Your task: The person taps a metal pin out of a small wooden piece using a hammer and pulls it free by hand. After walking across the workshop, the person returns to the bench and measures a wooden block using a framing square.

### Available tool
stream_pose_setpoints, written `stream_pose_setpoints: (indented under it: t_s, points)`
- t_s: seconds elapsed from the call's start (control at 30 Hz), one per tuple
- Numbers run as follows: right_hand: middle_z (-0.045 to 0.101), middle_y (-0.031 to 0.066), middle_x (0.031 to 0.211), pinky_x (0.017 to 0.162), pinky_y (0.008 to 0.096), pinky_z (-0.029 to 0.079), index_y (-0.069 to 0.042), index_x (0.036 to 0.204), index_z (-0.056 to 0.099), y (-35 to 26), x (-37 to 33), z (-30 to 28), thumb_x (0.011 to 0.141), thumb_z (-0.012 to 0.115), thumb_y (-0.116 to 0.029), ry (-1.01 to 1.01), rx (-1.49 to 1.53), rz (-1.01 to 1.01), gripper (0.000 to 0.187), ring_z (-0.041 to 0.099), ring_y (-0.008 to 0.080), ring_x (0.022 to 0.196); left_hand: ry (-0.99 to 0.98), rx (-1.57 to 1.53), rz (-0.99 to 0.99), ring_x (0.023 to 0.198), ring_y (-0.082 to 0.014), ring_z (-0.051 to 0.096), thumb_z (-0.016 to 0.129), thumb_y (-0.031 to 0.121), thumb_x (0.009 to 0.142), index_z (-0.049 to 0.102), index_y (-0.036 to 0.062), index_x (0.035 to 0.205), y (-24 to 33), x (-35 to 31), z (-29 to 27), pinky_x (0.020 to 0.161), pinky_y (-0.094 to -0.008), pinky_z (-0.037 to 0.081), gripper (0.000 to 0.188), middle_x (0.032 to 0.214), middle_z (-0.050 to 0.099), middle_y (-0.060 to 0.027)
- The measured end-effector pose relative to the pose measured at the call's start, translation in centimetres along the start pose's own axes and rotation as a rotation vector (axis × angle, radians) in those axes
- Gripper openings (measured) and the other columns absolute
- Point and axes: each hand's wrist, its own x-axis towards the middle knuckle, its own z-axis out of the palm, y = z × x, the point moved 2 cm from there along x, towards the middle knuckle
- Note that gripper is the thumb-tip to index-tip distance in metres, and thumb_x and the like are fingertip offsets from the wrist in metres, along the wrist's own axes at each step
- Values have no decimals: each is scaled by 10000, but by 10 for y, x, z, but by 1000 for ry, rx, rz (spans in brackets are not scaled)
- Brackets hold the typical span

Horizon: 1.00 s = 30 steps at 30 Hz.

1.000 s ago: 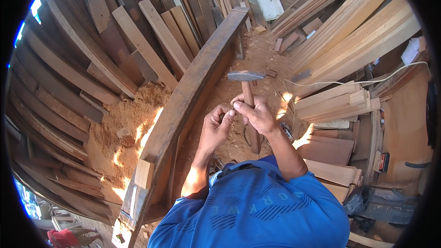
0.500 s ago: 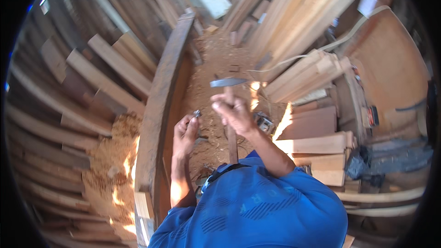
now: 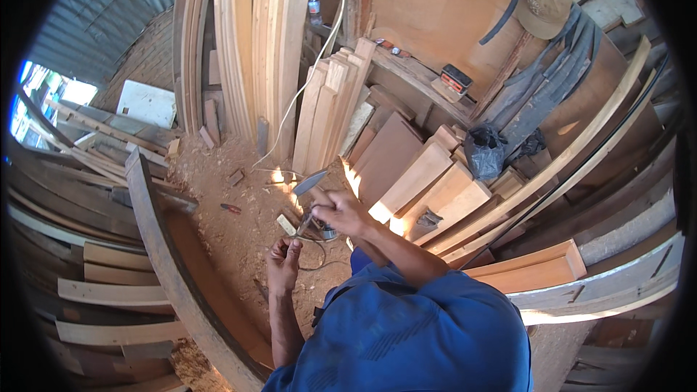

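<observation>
My right hand (image 3: pixel 340 212) is wrapped round the wooden handle of a hammer (image 3: pixel 310 182). Its grey metal head points up and away from me. Just left of it and lower, my left hand (image 3: pixel 283 255) pinches a small, thin metal piece (image 3: pixel 303 226) between thumb and fingers; its exact kind is hard to make out. The two hands are close together above the floor, in front of my blue shirt. Beyond my left fingertips a small pale block (image 3: pixel 286 225) shows, and a cord (image 3: pixel 319 255) curves below the hands.
A long dark beam (image 3: pixel 163 236) runs along my left. Sawdust covers the floor (image 3: pixel 210 174), where red-handled pliers (image 3: pixel 231 208) lie. Upright planks (image 3: pixel 272 58) lean at the back. Stacked boards (image 3: pixel 428 181), a black plastic bag (image 3: pixel 485 152) and a cap (image 3: pixel 544 0) are to the right.
The view has swung to the right, bringing more of the boards and cap in. My hands have come closer together, the hammer now tilted near the left hand's small metal piece.
</observation>
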Motion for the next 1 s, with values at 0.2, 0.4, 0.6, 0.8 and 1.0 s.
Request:
stream_pose_setpoints:
  t_s: [0.2,0.4,0.6,0.8,1.0]
  points:
    - [660,111,774,696,375,495,16,954,640,57,42,-165,895,653,-249,541,-152,206,272,624,201,726,13,-106,-252,415,-20,300,601,252,978,571,94,820,-16,46,-1,387,-223,232,225,530,401,78]
    - [626,121,720,664,365,485,-11,905,660,137,97,-349,853,688,-209,997,-467,178,206,583,188,663,38,-78,-381,375,-39,316,602,235,971,580,88,812,-58,91,-19,372,-226,255,217,496,428,55]
    - [680,232,874,782,437,508,-29,934,684,147,145,-473,826,690,-228,1155,-615,319,227,671,379,872,56,7,-532,399,-38,326,626,304,956,592,73,850,-65,153,14,381,-226,264,256,512,402,60]
    - [686,228,943,832,462,512,-87,982,701,179,176,-542,824,669,-251,1117,-700,470,231,657,406,933,-32,-242,-672,410,-46,320,551,264,967,597,47,846,-55,208,71,384,-225,269,253,538,363,65]
    - [676,218,1010,874,475,500,-95,1005,687,219,186,-574,822,656,-277,1098,-833,501,260,632,413,980,-108,-173,-744,427,-57,307,485,258,979,584,56,839,-53,241,107,375,-235,259,264,548,333,58]
